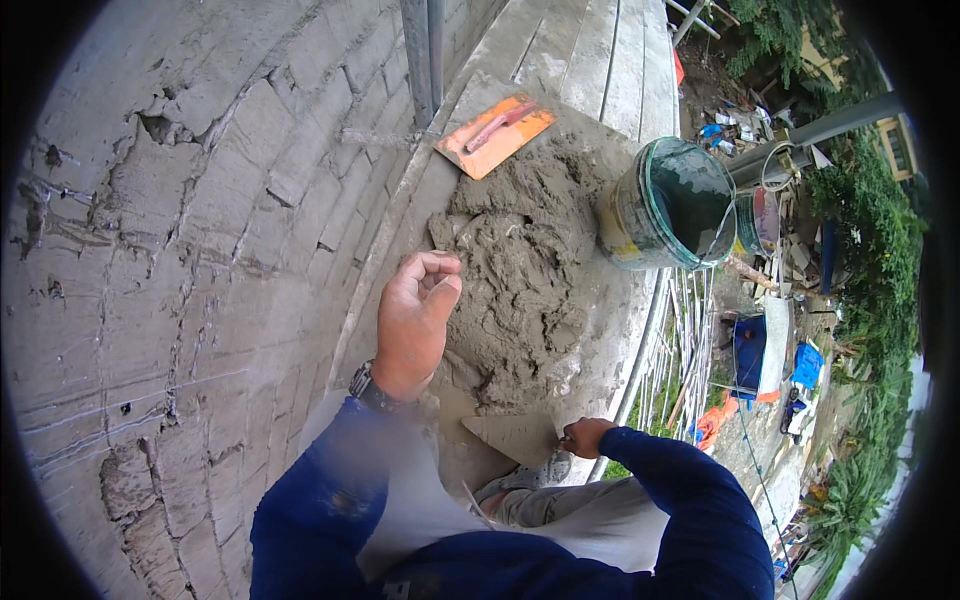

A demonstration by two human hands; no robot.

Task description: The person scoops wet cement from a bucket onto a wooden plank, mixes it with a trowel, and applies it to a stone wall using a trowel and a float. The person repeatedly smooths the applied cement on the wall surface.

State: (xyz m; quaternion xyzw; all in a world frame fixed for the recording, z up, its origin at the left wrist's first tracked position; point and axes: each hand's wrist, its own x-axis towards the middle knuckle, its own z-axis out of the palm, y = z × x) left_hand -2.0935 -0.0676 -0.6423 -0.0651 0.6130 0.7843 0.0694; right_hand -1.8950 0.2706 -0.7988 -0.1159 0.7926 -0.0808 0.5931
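Observation:
My left hand (414,320) is raised at the near left side of a heap of wet grey mortar (520,280), its fingers curled toward the thumb with nothing seen in them. My right hand (586,440) is closed round the handle end of a trowel (515,437), whose flat blade lies low at the near end of the heap. At the far end of the mortar rests an orange plastering float (497,134), its handle facing up. A green-rimmed bucket (632,205), smeared with mortar, stands right of the heap; dark liquid seems to be inside.
A rough block wall (230,270) rises along my left. Metal poles (422,60) stand against it. Planks (610,70) form the platform's far part. Beyond the right edge the ground lies lower, with a second bucket (757,222), a blue tarp (748,355) and greenery. My shoe (540,473) is near the trowel.

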